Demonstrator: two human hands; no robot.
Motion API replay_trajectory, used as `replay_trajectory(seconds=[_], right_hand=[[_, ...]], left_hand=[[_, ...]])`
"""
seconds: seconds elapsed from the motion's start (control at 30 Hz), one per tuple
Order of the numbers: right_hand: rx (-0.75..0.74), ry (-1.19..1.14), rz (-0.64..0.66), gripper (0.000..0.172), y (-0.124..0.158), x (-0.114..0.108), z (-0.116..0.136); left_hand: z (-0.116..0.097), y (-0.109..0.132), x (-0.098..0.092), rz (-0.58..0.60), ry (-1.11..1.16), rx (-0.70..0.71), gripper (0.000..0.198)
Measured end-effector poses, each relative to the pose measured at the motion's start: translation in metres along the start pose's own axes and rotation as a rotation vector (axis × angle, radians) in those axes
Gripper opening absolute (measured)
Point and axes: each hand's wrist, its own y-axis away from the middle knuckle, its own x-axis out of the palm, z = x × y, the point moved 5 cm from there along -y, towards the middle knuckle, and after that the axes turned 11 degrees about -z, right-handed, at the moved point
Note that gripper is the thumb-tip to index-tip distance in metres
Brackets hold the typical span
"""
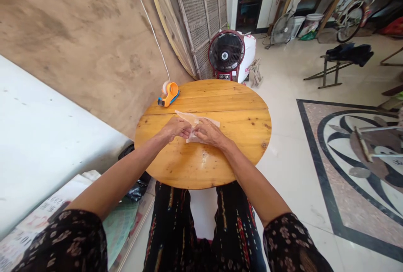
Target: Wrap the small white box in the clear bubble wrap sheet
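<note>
A thin, see-through plastic piece [185,115], perhaps a small bag, lies crumpled near the middle of the round wooden table [245,154]. My left hand [179,128] has its fingers curled together at the plastic's left side, pinching it. From the right, my right hand [208,132] lies over the plastic, with thumb and fingers bent closed on it. The fingertips of both hands are close together, and they partly hide the plastic. Beyond my left hand, an orange tape dispenser [171,91] with a roll of tape stands near the table's far left edge.
A dark red fan [226,53] stands just behind the table, beside a white sack [248,51]. A wooden board [94,45] leans along the left. Cardboard [40,221] lies at lower left. A folding stool [330,68] with dark cloth is off to the right.
</note>
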Motion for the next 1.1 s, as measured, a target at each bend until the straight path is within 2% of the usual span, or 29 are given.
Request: replay_trajectory(seconds=[0.17,0.3,0.4,0.57,0.83,0.97,1.1], right_hand=[[-0.013,-0.003,-0.005,0.015,-0.001,-0.002,0.002],[0.003,-0.003,-0.029,0.019,-0.002,-0.003,0.003],[0.041,-0.015,-0.05,0.03,-0.002,-0.003,-0.001],[0.022,-0.04,-0.073,0.036,0.0,-0.002,-0.006],[0.087,-0.009,-0.041,0.044,0.0,-0.002,-0.008],[0.109,0.002,-0.018,0.044,0.001,-0.002,-0.007],[0.112,0.01,0.012,0.043,0.001,-0.004,-0.001]], left_hand=[[0.002,0.001,-0.001,0.026,0.024,0.015,0.011],[0.01,-0.002,0.003,0.064,-0.056,0.13,0.018],[0.014,-0.002,0.004,0.041,-0.187,0.29,0.023],[0.018,0.001,0.003,-0.019,-0.392,0.614,0.025],[0.018,0.017,0.007,-0.197,-0.418,1.209,0.021],[0.018,0.021,0.012,-0.19,-0.486,1.339,0.021],[0.021,0.02,0.012,-0.2,-0.406,1.388,0.021]])
